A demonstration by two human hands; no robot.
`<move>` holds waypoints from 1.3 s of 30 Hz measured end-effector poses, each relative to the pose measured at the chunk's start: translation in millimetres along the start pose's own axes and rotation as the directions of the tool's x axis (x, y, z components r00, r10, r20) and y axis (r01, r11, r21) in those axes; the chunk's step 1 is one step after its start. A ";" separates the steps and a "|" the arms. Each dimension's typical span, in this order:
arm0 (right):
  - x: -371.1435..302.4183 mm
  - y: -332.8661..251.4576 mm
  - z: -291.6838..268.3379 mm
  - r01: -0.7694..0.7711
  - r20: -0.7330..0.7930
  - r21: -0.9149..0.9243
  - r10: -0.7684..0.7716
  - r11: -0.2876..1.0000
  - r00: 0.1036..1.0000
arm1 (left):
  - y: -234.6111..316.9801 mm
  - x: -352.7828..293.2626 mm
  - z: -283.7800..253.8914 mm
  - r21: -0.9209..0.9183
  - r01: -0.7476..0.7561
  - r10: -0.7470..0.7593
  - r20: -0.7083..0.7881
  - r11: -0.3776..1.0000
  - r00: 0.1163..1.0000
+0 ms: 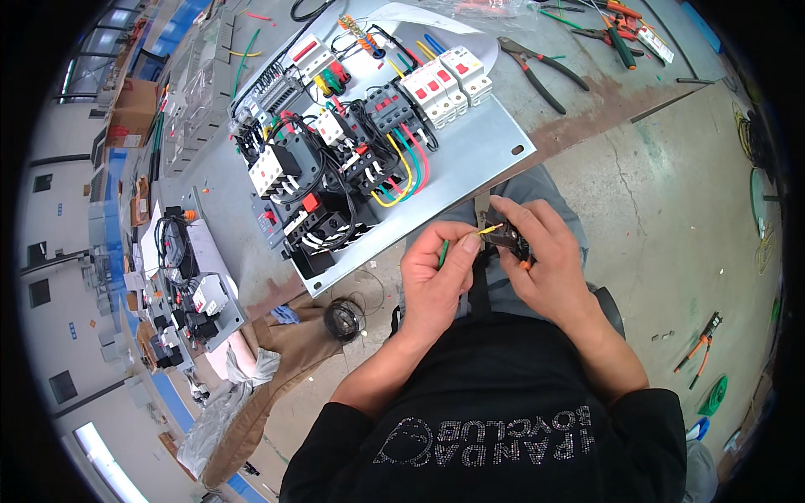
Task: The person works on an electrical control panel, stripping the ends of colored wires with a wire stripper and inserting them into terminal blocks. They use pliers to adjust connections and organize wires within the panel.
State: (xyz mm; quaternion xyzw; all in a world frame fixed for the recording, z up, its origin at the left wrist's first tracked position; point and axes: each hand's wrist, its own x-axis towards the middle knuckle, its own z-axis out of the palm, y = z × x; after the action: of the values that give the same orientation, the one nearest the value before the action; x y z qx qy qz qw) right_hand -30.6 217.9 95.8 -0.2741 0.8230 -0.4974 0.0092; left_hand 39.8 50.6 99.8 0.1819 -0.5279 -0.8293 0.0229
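Note:
My left hand [440, 272] pinches a thin wire between thumb and fingers. Its yellow end [488, 230] sticks out toward the right, and a short green length [444, 253] shows by the fingers. My right hand [545, 256] is closed around a dark hand tool [506, 240] with a bit of orange at one end; the fingers cover most of it, so its exact kind is hidden. The wire end lies at the tool, close to the right fingertips. Just beyond both hands is a metal mounting plate [490, 155] carrying wired contactors [387, 107] and white circuit breakers [432, 94].
Beyond the plate, black-handled pliers [541, 75] and red-and-green hand tools [619, 42] lie on the worn bench [579, 113]. A second wired panel [197, 293] stands at left. On the floor are a black wire coil [344, 320] and an orange-handled tool [699, 350].

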 end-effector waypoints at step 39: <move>2.6 9.9 -7.2 0.020 0.013 -0.047 -0.020 0.999 1.000 | -1.9 -2.8 -4.0 0.221 -0.078 0.046 0.146 0.972 0.988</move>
State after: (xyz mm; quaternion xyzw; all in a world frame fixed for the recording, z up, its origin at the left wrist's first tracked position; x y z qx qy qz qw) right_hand -39.3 226.1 91.9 -0.2856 0.8318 -0.4760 0.0030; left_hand 44.0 48.6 97.3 0.1082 -0.6244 -0.7735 -0.0091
